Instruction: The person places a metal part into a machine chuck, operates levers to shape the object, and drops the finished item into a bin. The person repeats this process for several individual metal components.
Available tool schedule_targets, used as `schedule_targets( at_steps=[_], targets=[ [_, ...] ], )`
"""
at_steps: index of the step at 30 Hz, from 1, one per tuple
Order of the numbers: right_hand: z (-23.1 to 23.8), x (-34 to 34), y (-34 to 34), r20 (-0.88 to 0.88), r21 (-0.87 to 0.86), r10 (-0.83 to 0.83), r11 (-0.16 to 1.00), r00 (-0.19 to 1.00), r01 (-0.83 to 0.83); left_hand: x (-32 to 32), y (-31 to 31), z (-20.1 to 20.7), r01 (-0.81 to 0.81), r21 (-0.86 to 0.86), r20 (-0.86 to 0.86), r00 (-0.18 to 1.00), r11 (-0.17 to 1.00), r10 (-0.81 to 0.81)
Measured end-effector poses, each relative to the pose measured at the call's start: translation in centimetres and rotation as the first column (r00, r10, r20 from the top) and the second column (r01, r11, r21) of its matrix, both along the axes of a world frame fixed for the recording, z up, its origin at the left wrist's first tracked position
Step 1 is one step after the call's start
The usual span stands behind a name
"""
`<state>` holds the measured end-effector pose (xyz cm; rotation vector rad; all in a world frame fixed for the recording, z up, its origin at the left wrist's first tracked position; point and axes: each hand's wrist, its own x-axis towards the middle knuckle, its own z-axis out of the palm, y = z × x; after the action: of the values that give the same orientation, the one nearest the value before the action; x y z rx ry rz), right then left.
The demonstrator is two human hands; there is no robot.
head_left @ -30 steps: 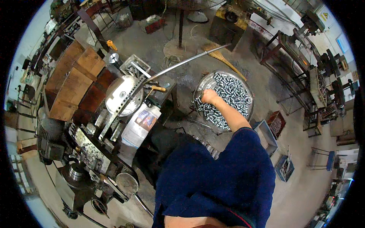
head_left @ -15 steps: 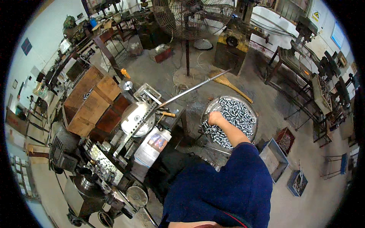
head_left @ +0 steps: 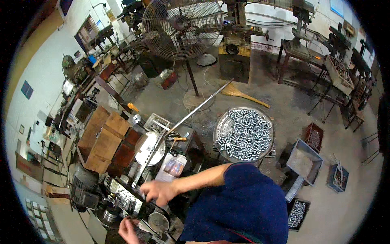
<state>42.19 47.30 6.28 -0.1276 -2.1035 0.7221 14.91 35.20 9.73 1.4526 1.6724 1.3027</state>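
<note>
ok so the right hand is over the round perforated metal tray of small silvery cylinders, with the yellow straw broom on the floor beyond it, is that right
Not quite: in the head view, the right hand is at the grimy metal machine on the left, not over the round tray. The rest holds.

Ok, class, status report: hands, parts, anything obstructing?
Right hand at machine, left hand nearby, grips unclear. Metal parts in round tray. Long bar beside right hand.
</note>
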Motion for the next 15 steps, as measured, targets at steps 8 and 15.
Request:
schedule_targets(
  at_steps=[8,15],
  targets=[
    [1.4,-4.2,-3.4,-0.144,0.173,0.029,0.985,0.989,-0.004,7.7,0.2,-2.1,0.056,-0.035,0.496,0.868,0.998,-0.031],
    [0.5,-4.4,-4.7,-0.110,0.084,0.018,0.996,0.994,-0.008,6.0,-0.7,-3.2,0.106,-0.013,0.362,0.927,0.994,-0.094]
  ],
)
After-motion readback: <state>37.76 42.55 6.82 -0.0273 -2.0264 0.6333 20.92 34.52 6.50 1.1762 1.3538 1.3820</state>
